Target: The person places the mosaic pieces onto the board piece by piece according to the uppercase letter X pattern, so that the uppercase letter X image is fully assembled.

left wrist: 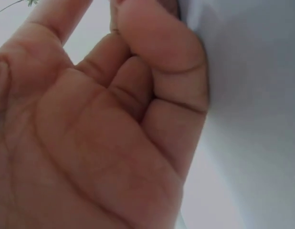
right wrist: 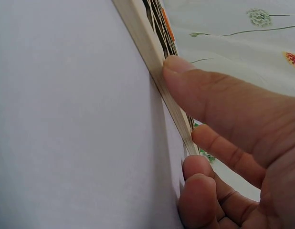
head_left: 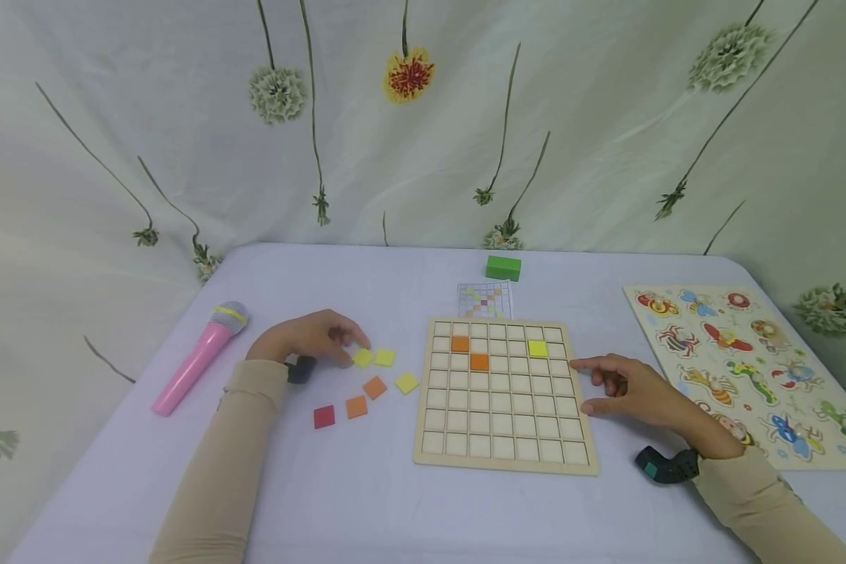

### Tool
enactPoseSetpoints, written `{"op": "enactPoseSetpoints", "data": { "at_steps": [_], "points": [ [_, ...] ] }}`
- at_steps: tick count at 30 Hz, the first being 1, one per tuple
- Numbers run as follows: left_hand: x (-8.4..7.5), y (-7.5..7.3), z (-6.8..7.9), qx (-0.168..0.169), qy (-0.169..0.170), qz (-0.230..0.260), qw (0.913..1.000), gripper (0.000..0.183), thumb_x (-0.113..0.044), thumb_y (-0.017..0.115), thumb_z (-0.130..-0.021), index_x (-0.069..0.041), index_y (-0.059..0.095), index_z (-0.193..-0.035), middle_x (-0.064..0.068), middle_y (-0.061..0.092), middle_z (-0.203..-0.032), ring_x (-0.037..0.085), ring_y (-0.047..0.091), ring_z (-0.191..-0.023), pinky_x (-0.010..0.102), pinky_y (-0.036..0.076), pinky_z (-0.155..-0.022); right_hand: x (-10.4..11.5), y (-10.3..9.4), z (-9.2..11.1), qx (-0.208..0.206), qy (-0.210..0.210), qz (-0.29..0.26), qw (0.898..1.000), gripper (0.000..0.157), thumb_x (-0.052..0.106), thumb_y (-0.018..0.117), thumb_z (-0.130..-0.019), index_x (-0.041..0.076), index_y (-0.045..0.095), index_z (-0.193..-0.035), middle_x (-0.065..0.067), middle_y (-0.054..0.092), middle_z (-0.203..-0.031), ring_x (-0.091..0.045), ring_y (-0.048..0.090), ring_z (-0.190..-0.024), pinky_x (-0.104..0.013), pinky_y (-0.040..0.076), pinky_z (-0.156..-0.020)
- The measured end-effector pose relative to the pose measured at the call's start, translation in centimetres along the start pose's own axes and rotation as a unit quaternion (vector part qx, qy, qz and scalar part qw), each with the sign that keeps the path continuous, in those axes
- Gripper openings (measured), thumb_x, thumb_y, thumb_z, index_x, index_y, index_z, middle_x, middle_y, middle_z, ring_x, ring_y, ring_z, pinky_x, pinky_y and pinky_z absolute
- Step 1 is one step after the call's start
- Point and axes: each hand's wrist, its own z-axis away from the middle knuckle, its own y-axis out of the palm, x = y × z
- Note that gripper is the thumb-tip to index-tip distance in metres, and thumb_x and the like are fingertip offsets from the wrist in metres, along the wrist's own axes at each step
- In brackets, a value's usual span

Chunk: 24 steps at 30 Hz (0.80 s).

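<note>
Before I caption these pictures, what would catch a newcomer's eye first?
Probably the pale wooden grid board, central on the white-covered table, with two square orange tiles in its upper rows and a bare right hand touching its right edge. Next, perhaps, the pink microphone with a grey head at the table's left, and the cream board of colourful cartoon bugs at the far right.

White table [head_left: 366, 501], grid board [head_left: 489, 404], loose tiles [head_left: 356, 406], card [head_left: 484, 301], microphone [head_left: 200, 356], green block [head_left: 504, 268], insect puzzle [head_left: 743, 368]
</note>
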Motion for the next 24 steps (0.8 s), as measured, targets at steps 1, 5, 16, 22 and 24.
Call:
{"op": "enactPoseSetpoints", "data": {
  "at_steps": [1,5,16,22,24],
  "points": [
    [0.1,0.0,0.0,-0.003,-0.003,0.004,1.0000,0.032,-0.001,0.077,-0.090,-0.008,0.080,-0.121,0.004,0.055,-0.093,0.022,0.051,-0.090,0.035,0.044,-0.078,0.0,0.0,0.0,0.001,0.003,0.000,1.000,0.058,0.002,0.089,-0.086,-0.011,0.065,-0.137,-0.002,0.054,-0.098,-0.011,0.045,-0.076,-0.025,0.040,-0.066],
    [0.3,-0.1,0.2,-0.020,-0.009,0.013,0.9997,0.030,-0.003,0.081,-0.088,-0.007,0.079,-0.118,0.003,0.055,-0.091,0.022,0.050,-0.091,0.035,0.044,-0.078,-0.1,0.0,0.0,0.000,0.006,0.004,1.000,0.058,0.003,0.089,-0.086,-0.011,0.066,-0.137,-0.002,0.054,-0.098,-0.011,0.045,-0.076,-0.025,0.040,-0.067],
    [1.3,0.0,-0.4,-0.058,-0.006,0.007,0.9983,0.026,-0.011,0.083,-0.088,-0.008,0.080,-0.114,0.003,0.056,-0.084,0.022,0.051,-0.085,0.035,0.042,-0.076,-0.1,0.0,0.1,-0.006,-0.006,0.004,1.000,0.057,0.004,0.090,-0.086,-0.010,0.067,-0.136,-0.002,0.053,-0.097,-0.010,0.045,-0.076,-0.025,0.040,-0.066],
    [1.0,0.1,-0.8,-0.105,-0.016,0.020,0.9941,0.028,-0.016,0.081,-0.093,-0.011,0.079,-0.120,0.005,0.055,-0.087,0.025,0.052,-0.089,0.038,0.044,-0.077,-0.2,0.1,0.0,-0.006,-0.011,0.003,1.000,0.057,0.002,0.090,-0.086,-0.010,0.066,-0.136,-0.002,0.054,-0.097,-0.011,0.045,-0.075,-0.026,0.040,-0.065],
    [0.8,0.1,-0.9,-0.119,-0.009,0.021,0.9927,0.029,-0.017,0.082,-0.093,-0.012,0.078,-0.121,0.005,0.053,-0.087,0.024,0.051,-0.089,0.038,0.044,-0.077,-0.3,0.1,0.0,-0.004,-0.008,0.002,1.000,0.057,0.001,0.089,-0.086,-0.010,0.066,-0.137,-0.002,0.054,-0.098,-0.011,0.044,-0.075,-0.025,0.040,-0.066]
  ]
}}
